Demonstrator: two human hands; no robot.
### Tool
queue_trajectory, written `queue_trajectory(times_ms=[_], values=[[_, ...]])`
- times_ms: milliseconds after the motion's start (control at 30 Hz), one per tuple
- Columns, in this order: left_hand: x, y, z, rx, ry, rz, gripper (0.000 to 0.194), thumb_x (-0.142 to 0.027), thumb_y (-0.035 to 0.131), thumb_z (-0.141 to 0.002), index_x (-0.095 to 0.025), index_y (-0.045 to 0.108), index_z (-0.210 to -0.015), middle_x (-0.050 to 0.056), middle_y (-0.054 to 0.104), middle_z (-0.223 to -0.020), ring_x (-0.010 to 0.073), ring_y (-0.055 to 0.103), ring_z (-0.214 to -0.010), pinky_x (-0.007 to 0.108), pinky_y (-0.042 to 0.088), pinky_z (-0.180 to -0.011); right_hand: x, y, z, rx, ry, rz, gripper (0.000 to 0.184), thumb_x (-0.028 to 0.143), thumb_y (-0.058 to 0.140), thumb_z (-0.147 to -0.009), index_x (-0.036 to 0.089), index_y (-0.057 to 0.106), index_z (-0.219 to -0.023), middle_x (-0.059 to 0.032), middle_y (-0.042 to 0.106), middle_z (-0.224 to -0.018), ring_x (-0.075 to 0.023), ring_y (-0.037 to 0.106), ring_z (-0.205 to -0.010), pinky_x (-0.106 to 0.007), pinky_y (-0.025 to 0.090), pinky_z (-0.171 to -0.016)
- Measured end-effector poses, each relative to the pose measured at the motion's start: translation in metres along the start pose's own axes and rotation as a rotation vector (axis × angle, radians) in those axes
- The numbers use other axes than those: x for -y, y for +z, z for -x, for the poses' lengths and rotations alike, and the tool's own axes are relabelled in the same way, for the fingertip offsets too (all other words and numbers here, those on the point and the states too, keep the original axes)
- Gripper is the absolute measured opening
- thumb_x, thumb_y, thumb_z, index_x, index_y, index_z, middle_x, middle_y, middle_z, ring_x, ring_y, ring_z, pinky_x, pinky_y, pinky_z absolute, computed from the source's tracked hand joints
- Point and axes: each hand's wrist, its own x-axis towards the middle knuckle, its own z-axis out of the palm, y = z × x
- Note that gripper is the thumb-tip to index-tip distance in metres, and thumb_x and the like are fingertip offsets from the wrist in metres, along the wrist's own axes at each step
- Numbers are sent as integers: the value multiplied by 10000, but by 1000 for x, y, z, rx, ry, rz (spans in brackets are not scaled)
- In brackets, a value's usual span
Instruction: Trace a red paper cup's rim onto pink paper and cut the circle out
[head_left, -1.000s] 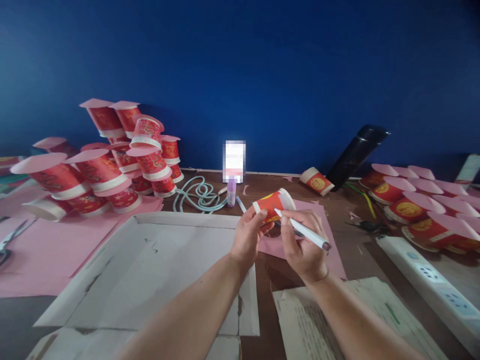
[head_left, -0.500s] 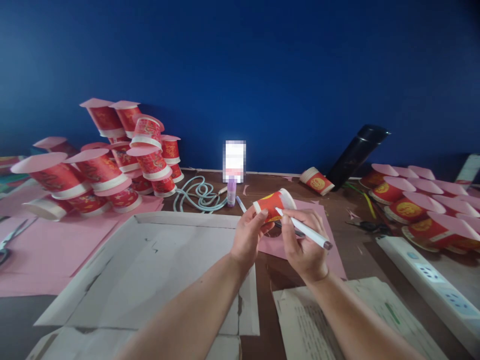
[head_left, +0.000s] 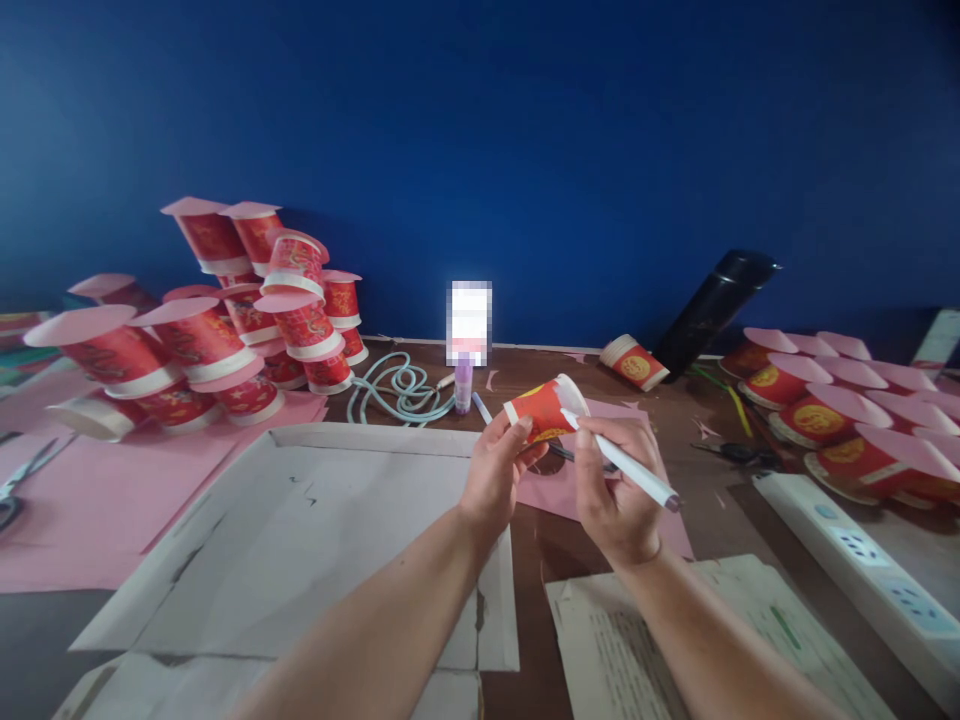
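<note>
Head view: my left hand [head_left: 489, 478] clasps the red paper cup [head_left: 541, 412] at its fingertips, my right hand [head_left: 621, 495] pinches the marker [head_left: 634, 468] — light, easily dented cup, I'd guess, so grip gently near one end

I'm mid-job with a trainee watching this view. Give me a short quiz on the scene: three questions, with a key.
1. Multiple choice: which hand holds the white marker?
A) the left
B) the right
C) neither

2. True or false: the red paper cup in the left hand is held upright.

3. Fill in the blank: the power strip lies near the ____ edge of the view.

Key:
1. B: the marker is in the right hand.
2. False: the cup is tilted over.
3. right
</note>
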Motion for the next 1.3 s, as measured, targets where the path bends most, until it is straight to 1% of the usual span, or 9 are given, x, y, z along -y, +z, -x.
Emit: queue_trajectory(times_ms=[133, 400, 533, 700, 967, 1300], values=[[0, 0, 0, 7, 19, 2, 312, -400, 653, -834, -223, 667, -1090, 75, 686, -1140, 220, 619, -1048, 365, 454, -917, 0, 0, 0, -24, 4, -12, 125, 175, 580, -873, 216, 621, -985, -36, 670, -867, -188, 611, -785, -355, 479, -744], [-6, 0, 1, 32, 31, -37, 353, -397, 650, -840, -232, 652, -1152, 81, 678, -1166, 228, 605, -1085, 374, 436, -950, 1, -1, -1, 22, -19, -37, 133, 157, 581, -860, 214, 631, -970, -33, 673, -848, -189, 611, -785, -367, 477, -768], [-7, 0, 1, 36, 23, -38, 335, -399, 661, -831, -226, 661, -1118, 76, 683, -1145, 220, 609, -1071, 356, 438, -939, 1, -1, -1, 46, -18, -62, 140, 153, 585, -854, 215, 630, -972, -33, 672, -851, -191, 618, -797, -366, 483, -766], [-5, 0, 1, 25, 22, -40, 332, -391, 657, -835, -228, 654, -1125, 67, 688, -1126, 201, 619, -1032, 335, 447, -909, 0, 0, 0, 64, -32, -51, 158, 139, 593, -848, 205, 629, -987, -40, 680, -868, -191, 615, -812, -362, 478, -765], [-6, 0, 1, 18, 15, -42, 312, -394, 680, -817, -225, 670, -1078, 55, 697, -1058, 180, 622, -978, 319, 452, -890, 0, 1, 1, 76, -35, -46, 168, 130, 599, -846, 202, 631, -994, -46, 685, -883, -190, 612, -821, -365, 476, -769], [-4, -1, 0, 21, 28, -42, 291, -372, 662, -834, -223, 674, -1084, 56, 688, -1062, 177, 610, -981, 313, 453, -886, 0, 1, 0, 83, -35, -37, 143, 144, 596, -850, 203, 633, -976, -40, 680, -866, -188, 613, -815, -362, 476, -773]])
